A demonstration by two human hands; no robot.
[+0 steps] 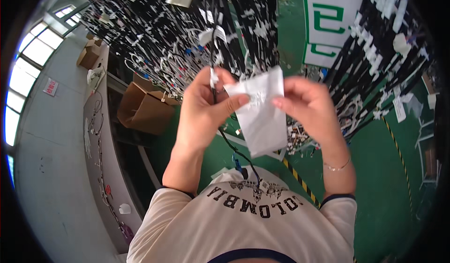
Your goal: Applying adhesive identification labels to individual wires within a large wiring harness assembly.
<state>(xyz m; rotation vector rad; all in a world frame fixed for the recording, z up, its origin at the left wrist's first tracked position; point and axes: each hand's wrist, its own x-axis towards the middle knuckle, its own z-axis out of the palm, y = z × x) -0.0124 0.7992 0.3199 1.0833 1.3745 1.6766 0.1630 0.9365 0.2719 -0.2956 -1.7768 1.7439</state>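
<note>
A flat white pouch (262, 129), crinkled and bearing small print, is held up in front of my chest. My left hand (199, 106) pinches its upper left side, the thumb lying across the front. At the opposite edge, my right hand (311, 106) grips the pouch between thumb and fingers. A thin dark cable (228, 143) with white tags runs down past the fingers of my left hand and hangs toward my shirt, where a blue connector (238, 163) shows. Whether the left fingers also grip this cable is hidden.
Dense bundles of black wire harnesses (154, 33) hang ahead, with more harnesses (370, 61) at the right. A green-and-white sign (328, 24) stands between them. At the left are an open cardboard box (145, 106) and a long bench (96, 136). Yellow-black tape (300, 181) marks the green floor.
</note>
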